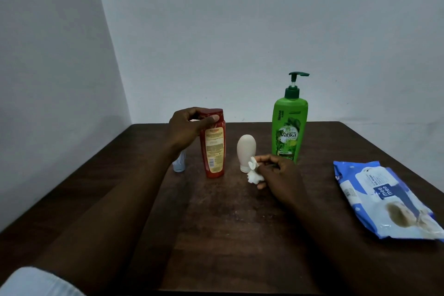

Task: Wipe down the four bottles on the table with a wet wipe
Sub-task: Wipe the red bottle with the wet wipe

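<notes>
A red bottle [214, 149] stands upright on the dark wooden table [228, 223], and my left hand [186, 127] grips its top. Behind my left wrist a small pale blue bottle [179, 163] is partly hidden. A small cream bottle [246, 152] stands on its cap at the centre. To its right stands a tall green pump bottle [289, 127]. My right hand [278, 174] rests low over the table in front of the cream bottle and pinches a crumpled white wet wipe [254, 173].
A blue and white pack of wet wipes [384, 199] lies flat at the table's right edge. Pale walls stand behind and to the left of the table. A pale sleeve [36, 281] shows at the bottom left.
</notes>
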### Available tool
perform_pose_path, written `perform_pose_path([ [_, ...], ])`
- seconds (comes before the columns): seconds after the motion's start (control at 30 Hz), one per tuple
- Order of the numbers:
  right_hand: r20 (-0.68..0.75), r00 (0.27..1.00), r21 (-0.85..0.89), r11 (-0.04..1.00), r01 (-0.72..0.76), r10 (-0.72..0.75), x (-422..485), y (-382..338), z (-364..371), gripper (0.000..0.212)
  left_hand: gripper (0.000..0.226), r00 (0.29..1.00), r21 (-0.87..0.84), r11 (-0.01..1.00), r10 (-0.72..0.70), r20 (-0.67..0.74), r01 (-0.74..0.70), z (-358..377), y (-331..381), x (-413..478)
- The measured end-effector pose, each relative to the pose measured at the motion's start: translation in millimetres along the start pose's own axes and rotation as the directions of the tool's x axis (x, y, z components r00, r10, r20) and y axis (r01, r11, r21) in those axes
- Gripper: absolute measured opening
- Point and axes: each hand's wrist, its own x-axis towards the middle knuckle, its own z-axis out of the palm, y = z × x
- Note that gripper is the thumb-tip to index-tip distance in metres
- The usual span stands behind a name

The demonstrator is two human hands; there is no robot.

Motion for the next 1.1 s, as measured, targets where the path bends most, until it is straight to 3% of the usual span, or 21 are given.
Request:
perform_pose_path([
  [0.13,-0.012,0.999,0.071,0.997,0.042,-0.042,-1.8,-6.0,-0.2,0.016,0.023,0.999,-0.093,0.996,-0.009,0.045,0.013,3.6,0.7,-16.6],
  [0.27,-0.043,0.983,0.126,0.975,0.18,-0.176,-5.2,-16.4,-1.0,0.022,0.057,0.991,-0.163,0.981,-0.087,0.105,0.104,8.9,-5.3,-38.5],
  [0.43,0.025,0.967,0.227,0.943,0.243,-0.255,-11.7,-40.6,-3.6,0.022,0.03,0.984,-0.276,0.948,-0.131,0.117,0.159,9.9,-15.0,-52.6],
  [0.5,0.031,0.94,0.072,0.939,0.336,-0.339,-14.0,-52.4,-1.2,0.015,0.021,0.984,-0.34,0.927,-0.123,0.127,0.16,10.5,-17.8,-55.6],
  [0.57,0.069,0.912,-0.088,0.908,0.409,-0.404,-14.1,-64.3,3.3,0.022,0.02,0.979,-0.398,0.899,-0.129,0.156,0.182,12.6,-20.2,-57.9],
  [0.67,0.084,0.888,-0.123,0.879,0.46,-0.453,-10.0,-77.7,12.9,0.033,0.018,0.97,-0.448,0.867,-0.143,0.198,0.219,17.5,-24.6,-58.5],
  [0.83,0.109,0.825,-0.271,0.782,0.562,-0.555,-1.0,-86.7,23.6,0.021,0.025,0.96,-0.517,0.818,-0.146,0.237,0.252,20.4,-34.0,-55.8],
  [1.1,0.18,0.823,-0.319,0.76,0.567,-0.539,-3.1,-77.1,25.4,0.019,0.03,0.96,-0.588,0.764,-0.157,0.231,0.266,20.8,-41.0,-55.0],
])
